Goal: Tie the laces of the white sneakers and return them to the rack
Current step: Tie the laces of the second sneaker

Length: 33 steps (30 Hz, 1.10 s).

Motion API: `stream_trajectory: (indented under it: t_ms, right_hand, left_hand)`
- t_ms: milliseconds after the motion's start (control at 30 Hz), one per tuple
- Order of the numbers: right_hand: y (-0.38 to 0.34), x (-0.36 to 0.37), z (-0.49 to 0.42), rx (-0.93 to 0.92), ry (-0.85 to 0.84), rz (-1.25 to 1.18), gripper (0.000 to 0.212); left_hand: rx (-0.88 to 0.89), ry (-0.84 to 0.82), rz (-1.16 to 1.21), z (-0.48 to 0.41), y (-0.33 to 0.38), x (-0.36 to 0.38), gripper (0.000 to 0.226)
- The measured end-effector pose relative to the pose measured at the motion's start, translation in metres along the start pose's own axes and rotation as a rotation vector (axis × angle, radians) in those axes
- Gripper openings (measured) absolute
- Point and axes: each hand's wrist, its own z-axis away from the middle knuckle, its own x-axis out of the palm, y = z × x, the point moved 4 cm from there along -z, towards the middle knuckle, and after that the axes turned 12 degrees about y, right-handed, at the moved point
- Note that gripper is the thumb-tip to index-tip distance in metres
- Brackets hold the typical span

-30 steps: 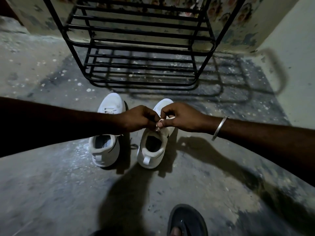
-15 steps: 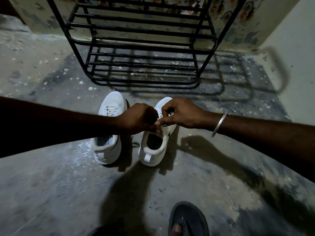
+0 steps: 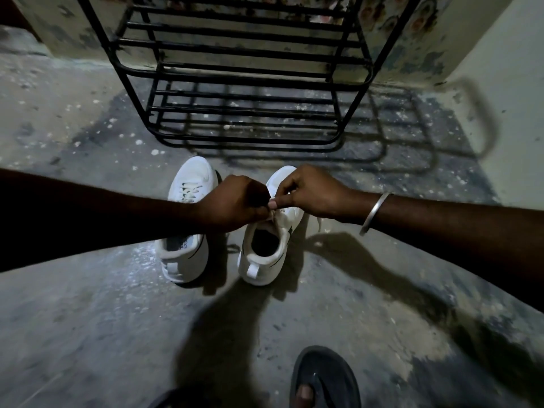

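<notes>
**Lace held over one sneaker, pair on the floor**

Two white sneakers are set side by side on the concrete floor [image 3: 88,319], toes toward the black metal rack [image 3: 244,83], heels toward the camera. Neither one is on the rack.

Both hands are met over the tongue of the sneaker nearer the wall [image 3: 265,254]. The lace [image 3: 276,214] is pinched between thumb and forefinger of the right hand [image 3: 315,192]; its other fingers are curled in. The fingers [image 3: 253,198] of the left hand [image 3: 232,201] are closed tight on the same lace, knuckles up. A loose lace end [image 3: 319,223] is hung off the shoe's outer side.

The other sneaker [image 3: 195,178] is partly covered by the left forearm; its laces are crossed flat.

A metal bangle [image 3: 375,213] is worn on the right wrist. A dark sandal [image 3: 326,378] is seen at the bottom edge.
</notes>
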Motion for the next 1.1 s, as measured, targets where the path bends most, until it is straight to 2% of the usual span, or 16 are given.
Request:
stream_trajectory:
  t_ms: [133,200,233,300,400,567,633,800,933,1033,1100]
  right_hand:
    - [0.006,0.003,0.006,0.194,-0.025,-0.192,0.021]
    - [0.007,0.004,0.008,0.278,-0.055,-0.195,0.024]
    - [0.007,0.004,0.008,0.309,-0.073,-0.205,0.025]
    - [0.008,0.006,0.007,0.352,-0.112,-0.245,0.025]
    - [0.008,0.01,0.01,0.362,-0.17,-0.304,0.016]
    - [0.015,0.006,0.01,0.373,-0.158,-0.313,0.026]
    - [0.018,0.004,0.01,0.379,-0.147,-0.318,0.025]
    - [0.023,0.006,0.01,0.377,-0.158,-0.332,0.028]
    - [0.022,0.003,0.011,0.357,-0.199,-0.353,0.021]
    - [0.02,0.001,0.013,0.323,-0.239,-0.339,0.02]
    - [0.02,0.001,0.013,0.311,-0.255,-0.321,0.021]
  left_hand:
    - [-0.288,-0.135,0.279,0.0,-0.011,0.003,0.037]
    - [-0.353,-0.203,0.376,0.0,-0.01,0.006,0.025]
    - [-0.346,-0.224,0.369,0.0,-0.008,0.006,0.02]
    - [-0.319,-0.233,0.307,0.001,-0.006,0.007,0.03]
    - [-0.271,-0.148,0.162,0.002,-0.006,0.012,0.04]
    - [-0.073,-0.02,-0.03,-0.002,-0.004,0.004,0.007]
    - [-0.059,-0.028,0.02,-0.001,-0.004,-0.001,0.011]
    - [-0.193,-0.135,0.226,-0.005,-0.008,-0.018,0.013]
    - [-0.404,-0.332,0.575,-0.009,-0.01,-0.036,0.02]
    - [-0.44,-0.441,0.48,-0.014,-0.013,-0.047,0.02]
    - [-0.422,-0.448,0.401,-0.02,-0.015,-0.052,0.018]
